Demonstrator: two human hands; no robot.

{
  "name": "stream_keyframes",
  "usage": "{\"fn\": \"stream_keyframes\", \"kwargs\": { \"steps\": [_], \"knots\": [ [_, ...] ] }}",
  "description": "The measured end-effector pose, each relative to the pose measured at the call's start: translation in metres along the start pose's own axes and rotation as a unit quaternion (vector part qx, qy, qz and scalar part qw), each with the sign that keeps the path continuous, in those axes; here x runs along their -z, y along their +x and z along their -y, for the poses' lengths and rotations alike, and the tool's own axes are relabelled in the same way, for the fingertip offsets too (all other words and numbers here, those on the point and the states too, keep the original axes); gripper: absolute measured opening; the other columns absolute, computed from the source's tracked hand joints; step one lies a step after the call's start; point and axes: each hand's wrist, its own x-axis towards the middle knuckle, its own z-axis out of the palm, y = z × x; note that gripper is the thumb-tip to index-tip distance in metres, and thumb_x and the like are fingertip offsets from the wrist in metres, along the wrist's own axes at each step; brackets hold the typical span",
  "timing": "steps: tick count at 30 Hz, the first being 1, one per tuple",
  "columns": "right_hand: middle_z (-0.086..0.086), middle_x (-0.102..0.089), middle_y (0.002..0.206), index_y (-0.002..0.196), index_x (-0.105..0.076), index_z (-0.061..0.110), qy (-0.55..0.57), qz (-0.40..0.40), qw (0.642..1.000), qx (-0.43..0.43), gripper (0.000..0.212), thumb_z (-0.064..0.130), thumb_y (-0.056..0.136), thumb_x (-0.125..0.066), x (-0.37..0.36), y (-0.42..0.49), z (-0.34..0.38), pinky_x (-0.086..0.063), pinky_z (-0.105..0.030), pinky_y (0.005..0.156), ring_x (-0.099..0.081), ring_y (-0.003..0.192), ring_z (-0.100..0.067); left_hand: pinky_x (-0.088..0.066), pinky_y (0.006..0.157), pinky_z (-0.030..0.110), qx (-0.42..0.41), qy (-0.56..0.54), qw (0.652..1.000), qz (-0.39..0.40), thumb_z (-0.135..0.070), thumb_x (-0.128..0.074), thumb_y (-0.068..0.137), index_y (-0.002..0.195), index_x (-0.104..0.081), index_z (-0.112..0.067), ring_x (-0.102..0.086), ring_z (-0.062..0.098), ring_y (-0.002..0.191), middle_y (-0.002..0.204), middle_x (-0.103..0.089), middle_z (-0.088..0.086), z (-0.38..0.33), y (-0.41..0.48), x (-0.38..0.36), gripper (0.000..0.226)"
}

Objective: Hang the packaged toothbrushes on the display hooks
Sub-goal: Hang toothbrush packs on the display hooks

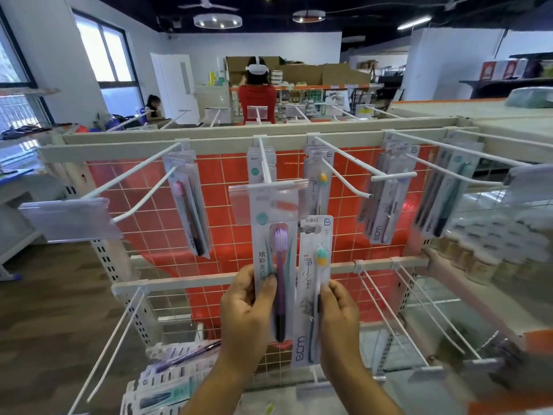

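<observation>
Hanging step: left hand (245, 310) pinches purple-toothbrush blister pack (279, 265) up at centre white wire hook (266, 163), right hand (339, 316) pinches teal-yellow-toothbrush pack (314, 265); next, likely threading hang-hole over hook tip.

White walls (254, 46), left windows (104, 49), black ceiling (359, 4) with round lamps (217, 20), wood floor (45, 295).

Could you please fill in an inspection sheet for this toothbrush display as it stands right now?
Surface: wire grid rack with white hooks, red tiles behind.
Job's things: purple toothbrush pack and teal-headed toothbrush pack in hand; hung packs on the upper hooks.
Clutter: loose pile of packs at lower left.
Grippers: left hand holds the purple pack, right hand the teal-headed one.
Cables: nothing seen.
Surroundings: person in red top beyond the rack; cardboard boxes; windows.
</observation>
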Motion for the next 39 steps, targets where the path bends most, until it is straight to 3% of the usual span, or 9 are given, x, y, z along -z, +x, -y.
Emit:
{"fn": "stream_keyframes", "kwargs": {
  "steps": [3, 9, 15, 18, 21, 24, 30, 39],
  "knots": [
    [-0.018, -0.065, 0.080, 0.083, -0.063, 0.007, -0.003, 0.001, 1.000, 0.000, 0.029, 0.020, 0.101, -0.044, 0.003, 0.003, 0.000, -0.056, -0.046, 0.072, -0.062, 0.075, -0.033, -0.060, 0.071, 0.033, -0.002, -0.002, 1.000, -0.015, -0.028, -0.062, 0.089, 0.093, -0.069, -0.020, -0.070, 0.022, 0.084, 0.087, -0.073, 0.002, 0.002, 0.000, -0.003, 0.011],
    [-0.018, -0.066, 0.082, 0.086, -0.062, 0.007, 0.008, 0.009, 1.000, -0.018, 0.027, 0.018, 0.101, -0.044, 0.008, 0.007, 0.001, -0.055, -0.035, 0.067, -0.062, 0.071, -0.023, -0.061, 0.071, 0.036, 0.001, -0.007, 0.999, -0.039, -0.028, -0.061, 0.090, 0.088, -0.072, -0.038, -0.070, 0.023, 0.084, 0.088, -0.073, 0.001, 0.001, -0.001, -0.007, 0.015],
    [-0.005, -0.066, 0.074, 0.088, -0.062, 0.007, 0.007, 0.017, 1.000, -0.021, 0.026, 0.020, 0.101, -0.043, 0.011, 0.009, -0.001, -0.055, -0.024, 0.059, -0.064, 0.067, -0.015, -0.060, 0.072, 0.038, 0.000, -0.005, 0.998, -0.065, -0.029, -0.058, 0.084, 0.090, -0.068, -0.024, -0.070, 0.024, 0.083, 0.086, -0.073, 0.000, 0.001, -0.004, -0.008, 0.013],
    [-0.006, -0.068, 0.075, 0.088, -0.063, 0.008, 0.006, 0.019, 1.000, -0.022, 0.025, 0.019, 0.101, -0.044, 0.012, 0.009, -0.002, -0.056, -0.024, 0.059, -0.064, 0.066, -0.014, -0.060, 0.072, 0.040, 0.002, 0.013, 0.998, -0.055, -0.031, -0.062, 0.090, 0.088, -0.068, -0.024, -0.069, 0.025, 0.082, 0.084, -0.072, 0.001, 0.003, -0.005, -0.009, 0.010],
    [-0.011, -0.068, 0.080, 0.089, -0.064, 0.009, 0.005, 0.022, 0.999, -0.027, 0.025, 0.019, 0.101, -0.044, 0.012, 0.009, -0.002, -0.057, -0.028, 0.063, -0.064, 0.070, -0.018, -0.059, 0.074, 0.040, 0.000, 0.017, 0.998, -0.055, -0.031, -0.058, 0.083, 0.090, -0.069, -0.029, -0.069, 0.023, 0.083, 0.086, -0.072, 0.001, 0.004, -0.005, -0.011, 0.013],
    [-0.004, -0.067, 0.075, 0.088, -0.063, 0.010, -0.005, 0.021, 0.999, -0.027, 0.025, 0.020, 0.101, -0.044, 0.013, 0.011, -0.003, -0.054, -0.023, 0.058, -0.064, 0.065, -0.011, -0.060, 0.075, 0.042, -0.006, 0.006, 0.998, -0.064, -0.030, -0.062, 0.089, 0.091, -0.069, -0.022, -0.070, 0.021, 0.084, 0.087, -0.073, -0.001, -0.001, -0.006, -0.013, 0.011],
    [0.002, -0.064, 0.067, 0.086, -0.061, 0.006, 0.000, 0.024, 0.999, -0.023, 0.027, 0.018, 0.101, -0.043, 0.013, 0.010, -0.002, -0.050, -0.018, 0.051, -0.060, 0.055, -0.003, -0.056, 0.082, 0.054, 0.011, 0.003, 0.997, -0.070, -0.032, -0.057, 0.080, 0.098, -0.067, -0.022, -0.069, 0.025, 0.091, 0.092, -0.073, 0.001, 0.001, -0.005, -0.012, 0.022],
    [0.004, -0.067, 0.066, 0.086, -0.062, 0.010, -0.002, 0.029, 0.999, -0.026, 0.027, 0.020, 0.101, -0.043, 0.010, 0.012, -0.005, -0.051, -0.021, 0.056, -0.063, 0.061, -0.007, -0.059, 0.075, 0.035, 0.008, 0.037, 0.998, -0.053, -0.032, -0.054, 0.084, 0.096, -0.065, -0.025, -0.070, 0.016, 0.090, 0.092, -0.072, -0.007, 0.010, 0.008, -0.011, 0.018]
  ]
}}
